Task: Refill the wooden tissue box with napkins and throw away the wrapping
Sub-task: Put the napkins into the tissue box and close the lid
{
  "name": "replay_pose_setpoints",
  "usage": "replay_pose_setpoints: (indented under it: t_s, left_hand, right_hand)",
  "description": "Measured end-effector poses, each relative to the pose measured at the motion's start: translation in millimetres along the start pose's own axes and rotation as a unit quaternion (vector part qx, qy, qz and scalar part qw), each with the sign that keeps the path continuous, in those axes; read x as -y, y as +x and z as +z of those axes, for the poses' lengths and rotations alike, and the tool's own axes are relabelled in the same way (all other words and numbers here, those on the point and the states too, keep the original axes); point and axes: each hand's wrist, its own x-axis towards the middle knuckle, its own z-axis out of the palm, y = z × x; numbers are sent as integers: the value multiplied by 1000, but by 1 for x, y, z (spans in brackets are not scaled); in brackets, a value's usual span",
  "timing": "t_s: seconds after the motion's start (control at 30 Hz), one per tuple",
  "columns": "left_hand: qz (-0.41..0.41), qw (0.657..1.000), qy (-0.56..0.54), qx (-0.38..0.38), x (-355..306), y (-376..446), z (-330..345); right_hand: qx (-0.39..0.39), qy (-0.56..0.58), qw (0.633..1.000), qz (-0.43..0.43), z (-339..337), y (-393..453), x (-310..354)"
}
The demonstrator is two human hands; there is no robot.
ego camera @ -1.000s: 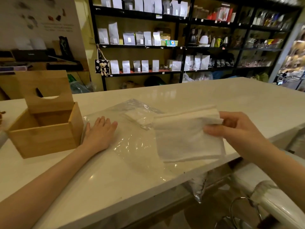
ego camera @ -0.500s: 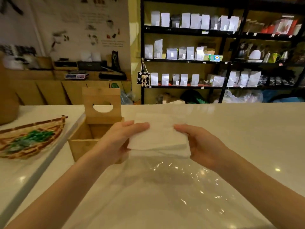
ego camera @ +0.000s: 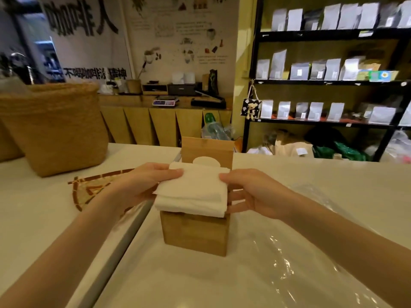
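A stack of white napkins (ego camera: 193, 192) sits at the open top of the wooden tissue box (ego camera: 195, 234), covering its opening. My left hand (ego camera: 142, 185) grips the stack's left side and my right hand (ego camera: 251, 194) grips its right side. The box's lid (ego camera: 206, 150), with an oval cut-out, stands upright behind the stack. The clear plastic wrapping (ego camera: 311, 258) lies flat on the white counter to the right of the box, under my right forearm.
A large woven basket (ego camera: 55, 127) stands at the back left of the counter. A flat woven tray (ego camera: 93, 190) lies left of the box, partly hidden by my left hand. Black shelves (ego camera: 329, 81) with pouches fill the back right.
My left hand left the wrapping and joined the right on the napkin stack. Both hands carried the stack left from the wrapping to the top of the wooden box.
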Motion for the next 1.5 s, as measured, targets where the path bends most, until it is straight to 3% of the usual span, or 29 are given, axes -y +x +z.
replay_pose_setpoints:
  t_s: [0.17, 0.3, 0.67, 0.87, 1.0, 1.27, 1.4, 1.5]
  left_hand:
    - [12, 997, 56, -45, -1, 21, 4]
    - [-4, 996, 66, -54, 4, 26, -2]
    - [56, 980, 141, -126, 15, 28, 6]
    - [100, 943, 277, -153, 19, 32, 10]
    - [132, 890, 404, -167, 19, 29, 20]
    - [96, 780, 590, -187, 24, 28, 44]
    - [76, 729, 642, -225, 24, 30, 53]
    - [68, 704, 666, -236, 28, 27, 55]
  right_hand:
    - [-36, -129, 991, -7, -9, 18, 1]
    - [-72, -161, 984, -20, -15, 21, -3]
    - [-153, -231, 957, -86, -23, 25, -16]
    - [-189, -428, 873, -139, -19, 24, -16]
    - [-204, -507, 826, -139, -8, 21, -13]
    - [-170, -644, 742, -73, 12, 25, -17]
    - [-180, -733, 654, -53, 24, 27, -13]
    - [-191, -769, 607, -63, 27, 25, -16]
